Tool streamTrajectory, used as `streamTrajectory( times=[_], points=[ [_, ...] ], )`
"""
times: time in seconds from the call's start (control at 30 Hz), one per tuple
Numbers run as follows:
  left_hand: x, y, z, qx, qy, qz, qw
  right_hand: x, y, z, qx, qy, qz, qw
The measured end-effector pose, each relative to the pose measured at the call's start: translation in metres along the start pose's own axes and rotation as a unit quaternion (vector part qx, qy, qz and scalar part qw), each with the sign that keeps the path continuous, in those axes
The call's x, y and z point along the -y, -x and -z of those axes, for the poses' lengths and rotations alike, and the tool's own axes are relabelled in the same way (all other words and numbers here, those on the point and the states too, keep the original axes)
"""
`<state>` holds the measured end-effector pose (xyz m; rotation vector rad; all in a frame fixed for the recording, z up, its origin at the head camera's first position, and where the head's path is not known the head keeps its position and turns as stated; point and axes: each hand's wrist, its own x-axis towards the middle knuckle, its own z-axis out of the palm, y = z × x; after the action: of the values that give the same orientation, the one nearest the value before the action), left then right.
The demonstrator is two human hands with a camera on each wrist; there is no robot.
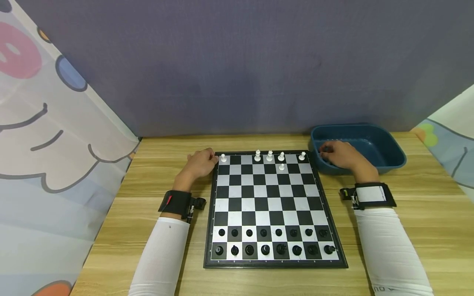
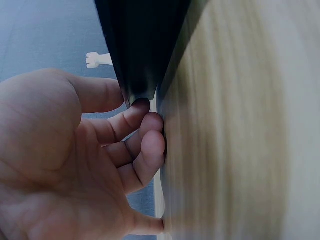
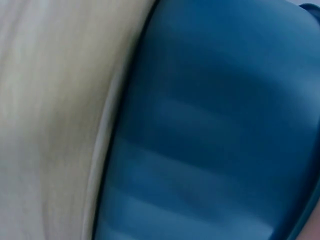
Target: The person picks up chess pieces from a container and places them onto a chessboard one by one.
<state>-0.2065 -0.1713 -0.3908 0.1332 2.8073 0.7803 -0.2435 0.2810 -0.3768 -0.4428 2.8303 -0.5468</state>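
Currently, the left hand (image 1: 201, 163) pinches the chessboard's (image 1: 274, 191) far left corner near the table's (image 1: 111, 246) far edge, while the right hand (image 1: 342, 155) dips into the blue bin (image 1: 370, 146) alongside — its grip I cannot tell.

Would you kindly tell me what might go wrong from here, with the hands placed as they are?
The left hand pinches the edge of the chessboard near its far-left corner, so a tug or lift might tilt it and topple the black pieces. The white rook stands close to that hand and could be nudged over. The blue bin, with the right hand reaching in, sits right beside the board, so a bump might jar the pieces.
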Motion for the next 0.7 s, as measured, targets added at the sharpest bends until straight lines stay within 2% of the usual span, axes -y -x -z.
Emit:
streamTrajectory(
  times=[0.4, 0.7],
  points=[
    [0.0, 0.0002, 0.0007, 0.002, 0.001, 0.0, 1.0, 0.0018, -0.0005, 0.0014, 0.006, 0.003, 0.007, 1.0],
    [0.0009, -0.0003, -0.0007, -0.002, -0.003, -0.004, 1.0, 0.0019, -0.0003, -0.0012, 0.013, -0.005, -0.009, 1.0]
  ],
)
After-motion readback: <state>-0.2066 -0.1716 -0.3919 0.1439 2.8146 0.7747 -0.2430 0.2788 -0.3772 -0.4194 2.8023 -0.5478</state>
